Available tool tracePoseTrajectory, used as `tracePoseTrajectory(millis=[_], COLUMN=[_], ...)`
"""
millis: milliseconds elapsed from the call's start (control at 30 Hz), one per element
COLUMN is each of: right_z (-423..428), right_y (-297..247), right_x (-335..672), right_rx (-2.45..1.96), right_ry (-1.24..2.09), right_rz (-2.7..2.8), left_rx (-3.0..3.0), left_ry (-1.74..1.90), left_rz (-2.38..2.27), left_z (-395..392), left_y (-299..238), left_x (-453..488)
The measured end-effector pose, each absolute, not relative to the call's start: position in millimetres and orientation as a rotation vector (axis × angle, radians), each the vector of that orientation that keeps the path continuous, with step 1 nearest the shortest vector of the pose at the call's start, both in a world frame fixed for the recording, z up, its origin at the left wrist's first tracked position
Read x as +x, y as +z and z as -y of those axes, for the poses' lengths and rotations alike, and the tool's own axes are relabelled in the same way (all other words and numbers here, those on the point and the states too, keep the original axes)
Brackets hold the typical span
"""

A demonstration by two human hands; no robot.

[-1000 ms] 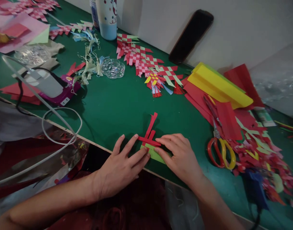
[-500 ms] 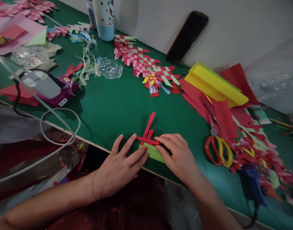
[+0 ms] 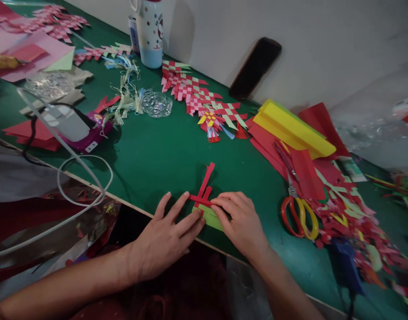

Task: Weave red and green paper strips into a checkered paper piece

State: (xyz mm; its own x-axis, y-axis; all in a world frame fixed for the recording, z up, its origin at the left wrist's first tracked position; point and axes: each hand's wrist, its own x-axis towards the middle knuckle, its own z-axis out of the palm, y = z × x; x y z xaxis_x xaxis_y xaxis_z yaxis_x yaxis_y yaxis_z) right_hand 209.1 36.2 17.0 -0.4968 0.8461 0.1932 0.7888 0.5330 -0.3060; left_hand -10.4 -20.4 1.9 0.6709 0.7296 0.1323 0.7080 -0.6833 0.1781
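Note:
My left hand [image 3: 164, 235] lies flat on the green table [image 3: 164, 151] near its front edge, fingers stretched out and pressing on the left side of a small bundle of red paper strips [image 3: 204, 186]. My right hand [image 3: 239, 220] rests on the right side of the same bundle, fingers extended and pressing on a light green strip [image 3: 209, 215] beneath the red ones. The red strips cross each other and stick out away from me.
Red-and-yellow scissors [image 3: 299, 211] lie right of my hands among paper scraps [image 3: 354, 213]. Yellow folded paper [image 3: 290, 126], woven paper pieces [image 3: 204, 95], a phone [image 3: 255, 66] against the wall, a cup [image 3: 150, 33], a purple device [image 3: 79, 129] and a white cable [image 3: 80, 178] surround the work spot.
The view has shifted slightly. Both hands stay pressed on the strips, with the right fingers sliding a little left over the red strips.

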Motion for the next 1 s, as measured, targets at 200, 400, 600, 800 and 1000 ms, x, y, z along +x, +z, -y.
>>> tracePoseTrajectory(millis=[200, 400, 600, 800, 1000], right_z=[-41.3, -39.4, -34.9, -32.8, -32.4], right_y=[20.1, 20.7, 19.0, 17.0, 17.3], right_x=[206.5, 207.1, 207.0, 208.0, 213.4], right_rx=[-1.305, -1.329, -1.325, -1.301, -1.263], right_ry=[0.18, 0.2, 0.145, 0.087, 0.037], right_rz=[2.515, 2.526, 2.508, 2.513, 2.526], left_rx=[2.777, 2.784, 2.781, 2.774, 2.779], left_ry=[0.303, 0.314, 0.357, 0.357, 0.34], left_rz=[-1.2, -1.207, -1.247, -1.246, -1.243], left_z=[20.4, 21.6, 22.1, 21.3, 21.6], left_y=[0.8, -0.3, -4.1, -2.9, -2.8], left_x=[-11.2, -11.0, -8.0, -6.8, -7.5])
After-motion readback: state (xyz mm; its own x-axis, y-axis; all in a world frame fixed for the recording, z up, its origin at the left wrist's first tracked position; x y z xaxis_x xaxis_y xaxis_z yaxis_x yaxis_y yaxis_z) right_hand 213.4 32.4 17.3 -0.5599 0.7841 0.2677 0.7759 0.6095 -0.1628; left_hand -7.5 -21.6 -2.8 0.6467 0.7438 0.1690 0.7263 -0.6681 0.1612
